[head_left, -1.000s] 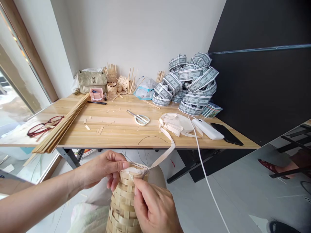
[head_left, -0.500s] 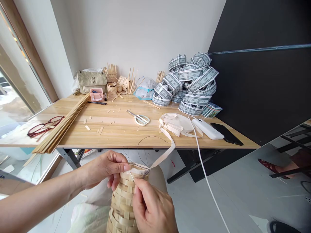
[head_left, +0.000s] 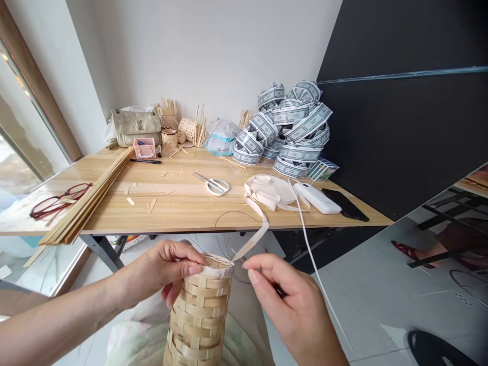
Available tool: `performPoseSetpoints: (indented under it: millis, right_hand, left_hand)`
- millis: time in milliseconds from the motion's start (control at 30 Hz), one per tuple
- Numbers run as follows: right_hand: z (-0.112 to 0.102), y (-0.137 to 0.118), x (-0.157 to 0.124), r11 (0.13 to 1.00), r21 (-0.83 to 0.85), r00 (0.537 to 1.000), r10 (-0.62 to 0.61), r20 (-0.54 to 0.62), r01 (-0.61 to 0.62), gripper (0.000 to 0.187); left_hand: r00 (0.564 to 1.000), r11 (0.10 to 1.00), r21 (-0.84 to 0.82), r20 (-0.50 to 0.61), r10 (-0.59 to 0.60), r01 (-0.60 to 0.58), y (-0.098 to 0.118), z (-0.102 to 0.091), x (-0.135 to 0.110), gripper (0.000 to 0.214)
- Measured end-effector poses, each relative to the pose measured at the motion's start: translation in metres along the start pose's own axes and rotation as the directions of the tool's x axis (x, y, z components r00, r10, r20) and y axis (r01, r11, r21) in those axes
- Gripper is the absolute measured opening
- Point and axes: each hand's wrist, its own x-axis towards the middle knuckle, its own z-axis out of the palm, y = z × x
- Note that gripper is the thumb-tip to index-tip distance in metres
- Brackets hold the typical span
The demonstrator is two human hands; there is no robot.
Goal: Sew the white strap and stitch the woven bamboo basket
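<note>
A: Where's the basket (head_left: pixel 198 317)?

B: Upright, just below the table's front edge, with its woven bamboo sides running out of view at the bottom. White tape (head_left: pixel 253 241) lies along its rim (head_left: pixel 217 269), then rises to a coil (head_left: pixel 269 192) on the table (head_left: pixel 179 221).

A: What's the left hand (head_left: pixel 168 269) doing?

B: Gripping the basket. Its fingers (head_left: pixel 188 254) are closed over the rim on the left side.

A: And the right hand (head_left: pixel 290 300)?

B: It's off the basket, just beside the rim and near the tape. The thumb and forefinger are pinched closed, but whatever lies between them is too small to make out.

A: Any thread?

B: Yes, a thin dark thread (head_left: pixel 229 213) loops in the air above the rim, in front of the table edge.

A: What's nearest on the table?

B: Scissors (head_left: pixel 213 186) lie open behind the coil. To the right are a white power bank (head_left: pixel 316 198) and a black phone (head_left: pixel 343 204), with a white cable (head_left: pixel 314 254) dropping off the edge. On the left there's a bundle of bamboo strips (head_left: pixel 87 201) beside red glasses (head_left: pixel 61 201).

A: Anything farther back?

B: A heap of printed paper rolls (head_left: pixel 292 132) stands against the wall, and small bamboo pieces are scattered across the tabletop.
</note>
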Motion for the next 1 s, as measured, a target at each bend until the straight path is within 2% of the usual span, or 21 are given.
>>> performPoseSetpoints:
  millis: [67, 233, 300, 433, 533, 667, 767, 800, 833, 900, 933, 967, 1000]
  right_hand:
    - [0.000, 0.002, 0.007, 0.998, 0.039, 0.999, 0.039, -0.005, -0.038, 0.015]
    - [0.010, 0.011, 0.020, 0.982, 0.175, 0.990, 0.052, 0.132, -0.075, 0.016]
    - [0.010, 0.016, 0.025, 0.964, 0.245, 0.987, 0.064, 0.151, -0.100, 0.016]
    - [0.002, 0.026, 0.036, 0.889, 0.435, 0.990, 0.115, 0.086, -0.141, 0.016]
    - [-0.005, 0.026, 0.048, 0.781, 0.613, 0.991, 0.130, 0.032, -0.122, 0.014]
    - [-0.008, 0.007, 0.071, 0.645, 0.762, 0.997, 0.079, 0.010, -0.059, 0.010]
    - [-0.011, -0.015, 0.093, 0.612, 0.791, 1.000, -0.028, 0.013, 0.007, 0.008]
    - [-0.014, -0.022, 0.101, 0.607, 0.794, 0.997, -0.082, 0.009, 0.043, 0.008]
    - [-0.018, -0.029, 0.110, 0.603, 0.793, 0.989, -0.146, 0.001, 0.088, 0.007]
    - [-0.027, -0.043, 0.125, 0.612, 0.767, 0.957, -0.290, -0.010, 0.193, 0.006]
    - [-0.032, -0.050, 0.132, 0.631, 0.735, 0.933, -0.360, -0.006, 0.249, 0.007]
    - [-0.037, -0.057, 0.138, 0.661, 0.686, 0.904, -0.428, 0.012, 0.304, 0.008]
    - [-0.041, -0.064, 0.142, 0.694, 0.625, 0.869, -0.492, 0.049, 0.358, 0.010]
  left_hand:
    - [1.000, 1.000, 0.001, -0.009, -0.002, 0.002, 0.000, 0.001, -0.001, 0.036]
    - [1.000, 1.000, 0.022, -0.015, -0.003, 0.003, 0.002, 0.002, 0.000, 0.037]
    - [0.999, 1.000, 0.029, -0.033, -0.001, 0.002, 0.002, 0.002, 0.001, 0.039]
    - [0.999, 0.999, 0.039, -0.019, -0.031, 0.032, 0.001, 0.002, -0.001, 0.038]
    - [0.999, 0.998, 0.020, 0.007, -0.052, 0.052, 0.003, 0.003, -0.005, 0.037]
    - [0.999, 0.998, 0.060, 0.040, -0.007, 0.005, 0.025, 0.006, -0.017, 0.034]
    - [0.991, 0.974, 0.186, 0.023, 0.130, -0.132, 0.054, 0.011, -0.035, 0.020]
    - [0.973, 0.935, 0.274, 0.027, 0.228, -0.227, 0.064, 0.012, -0.042, 0.014]
    - [0.934, 0.853, 0.389, 0.062, 0.352, -0.347, 0.073, 0.013, -0.050, 0.011]
    - [0.804, 0.584, 0.604, 0.171, 0.569, -0.542, 0.087, 0.013, -0.065, 0.019]
    - [0.742, 0.450, 0.681, 0.207, 0.638, -0.578, 0.092, 0.011, -0.071, 0.024]
    - [0.693, 0.356, 0.740, 0.202, 0.692, -0.571, 0.095, 0.009, -0.077, 0.027]
    - [0.660, 0.316, 0.782, 0.155, 0.735, -0.537, 0.096, 0.006, -0.081, 0.027]
